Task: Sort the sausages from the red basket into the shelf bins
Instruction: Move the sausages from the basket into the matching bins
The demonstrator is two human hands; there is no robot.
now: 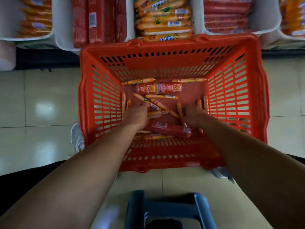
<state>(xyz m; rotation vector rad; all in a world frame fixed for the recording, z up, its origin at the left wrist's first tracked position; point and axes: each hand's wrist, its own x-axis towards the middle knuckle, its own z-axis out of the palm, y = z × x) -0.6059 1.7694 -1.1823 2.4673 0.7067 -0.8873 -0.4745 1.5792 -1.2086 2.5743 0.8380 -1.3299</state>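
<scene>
Lying loose on the floor of the red basket, thin orange sausages surround a fat red one with a lion-like logo; its writing is too blurred to read. The left hand and right hand reach down among them, backs up, fingers hidden, so their grip cannot be told. Beyond the basket, white shelf bins hold orange packs with barcodes and red packs.

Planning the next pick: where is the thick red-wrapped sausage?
Head view: thick red-wrapped sausage lies on the red plastic basket floor, near side, between the left hand and right hand.
</scene>
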